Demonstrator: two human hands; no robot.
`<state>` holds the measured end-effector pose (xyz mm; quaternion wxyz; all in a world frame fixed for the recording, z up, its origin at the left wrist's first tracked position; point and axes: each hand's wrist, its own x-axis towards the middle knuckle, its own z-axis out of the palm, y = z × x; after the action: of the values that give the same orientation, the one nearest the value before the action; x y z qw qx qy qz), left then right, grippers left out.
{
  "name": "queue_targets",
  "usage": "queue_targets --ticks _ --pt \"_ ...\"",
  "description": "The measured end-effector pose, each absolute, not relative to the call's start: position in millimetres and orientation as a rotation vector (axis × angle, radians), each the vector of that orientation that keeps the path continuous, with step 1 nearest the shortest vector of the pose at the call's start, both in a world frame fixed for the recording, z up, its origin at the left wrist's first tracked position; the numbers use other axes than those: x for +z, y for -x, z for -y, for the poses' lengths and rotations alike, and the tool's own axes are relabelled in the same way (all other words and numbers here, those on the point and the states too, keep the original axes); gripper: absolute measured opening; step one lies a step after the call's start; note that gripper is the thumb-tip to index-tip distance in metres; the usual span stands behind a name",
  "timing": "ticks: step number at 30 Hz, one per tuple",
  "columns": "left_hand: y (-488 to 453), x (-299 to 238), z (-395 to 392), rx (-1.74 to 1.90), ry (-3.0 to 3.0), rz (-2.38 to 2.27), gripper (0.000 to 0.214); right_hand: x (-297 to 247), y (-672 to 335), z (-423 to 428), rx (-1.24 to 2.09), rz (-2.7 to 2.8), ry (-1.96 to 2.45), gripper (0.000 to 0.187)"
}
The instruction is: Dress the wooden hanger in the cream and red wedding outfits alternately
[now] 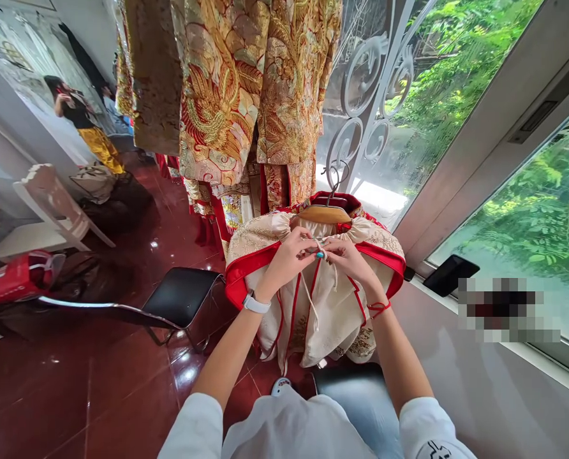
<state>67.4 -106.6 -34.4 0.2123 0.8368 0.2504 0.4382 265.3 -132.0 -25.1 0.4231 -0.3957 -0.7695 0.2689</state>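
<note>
A cream garment bag with red trim (313,299) hangs in front of me on a wooden hanger (323,213) with a metal hook. My left hand (291,252) and my right hand (344,255) meet at the gathered neck of the bag, just below the hanger. Both hands pinch a thin cream drawstring (319,245) there, fingers pressed together. Loose ends of the cord dangle down the front of the bag. A white band sits on my left wrist and a red string on my right wrist.
Gold and red embroidered robes (236,95) hang just behind the bag. A black stool (182,296) stands at the left on the red tiled floor, a second black seat (346,379) below the bag. A dark phone (450,274) lies on the window sill. Another person (81,121) stands far left.
</note>
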Motion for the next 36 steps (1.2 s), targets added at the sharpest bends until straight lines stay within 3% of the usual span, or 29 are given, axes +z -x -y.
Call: queue_targets --ticks 7,16,19,22,24,27,31,36 --pt "-68.0 -23.2 107.3 1.187 -2.781 -0.852 0.007 -33.4 -264.6 126.7 0.523 1.876 1.0 0.038" --pt "-34.0 -31.0 97.7 0.966 -2.999 -0.955 0.021 -21.8 -299.8 142.9 -0.09 1.495 1.127 0.021" --pt "-32.7 -34.4 99.6 1.004 -2.781 -0.938 0.021 -25.8 -298.1 153.0 0.139 1.405 1.151 0.02" --pt "-46.5 -36.4 103.4 1.224 -2.227 -0.804 0.011 -33.9 -283.3 159.6 0.694 1.249 1.061 0.036" --pt "-57.5 -38.0 105.7 1.224 -1.805 -0.643 0.013 -36.5 -277.7 160.8 0.873 1.248 1.054 0.045" --pt "-63.8 -39.8 106.0 1.043 -1.415 -0.506 0.023 -32.9 -287.6 160.8 0.731 1.351 1.191 0.045" --pt "-51.5 -38.1 99.4 0.861 -1.518 -0.596 0.032 -27.9 -313.5 162.7 0.337 1.47 1.311 0.035" --pt "-41.6 -34.5 99.5 0.915 -1.712 -0.723 0.022 -40.6 -326.1 165.0 0.494 1.551 1.251 0.053"
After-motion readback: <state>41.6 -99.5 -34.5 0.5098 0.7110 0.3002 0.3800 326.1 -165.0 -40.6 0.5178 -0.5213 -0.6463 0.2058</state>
